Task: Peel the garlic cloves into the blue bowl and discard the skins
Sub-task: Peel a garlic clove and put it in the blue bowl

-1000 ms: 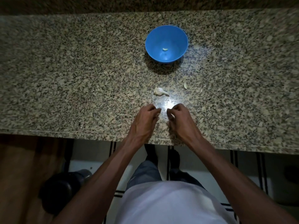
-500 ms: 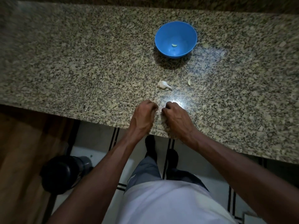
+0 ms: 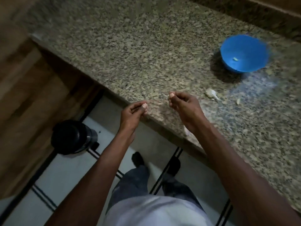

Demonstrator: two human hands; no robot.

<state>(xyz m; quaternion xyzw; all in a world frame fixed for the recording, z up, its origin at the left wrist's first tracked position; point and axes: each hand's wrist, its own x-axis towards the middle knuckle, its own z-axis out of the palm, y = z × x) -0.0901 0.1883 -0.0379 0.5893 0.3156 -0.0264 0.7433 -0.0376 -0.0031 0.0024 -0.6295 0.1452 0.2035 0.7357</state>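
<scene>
The blue bowl (image 3: 254,49) stands far right on the granite counter (image 3: 146,54) with one peeled clove (image 3: 235,59) inside. An unpeeled piece of garlic (image 3: 211,94) lies nearer me, beside a small skin scrap (image 3: 238,101). My left hand (image 3: 132,112) hovers at the counter's front edge, fingers curled and thumb pinched against them. My right hand (image 3: 184,104) is just over the counter, curled the same way. Both seem to pinch thin garlic skins, which are barely visible in the blur.
A black bin (image 3: 71,137) stands on the tiled floor below and left of my left hand. Wooden cabinet fronts (image 3: 24,95) fill the left side. A pale scrap (image 3: 187,132) lies at the counter edge under my right wrist.
My view has swung left and down, so the bowl now sits far right. My hands, which were together on the counter, have lifted and parted, the left one reaching the edge.
</scene>
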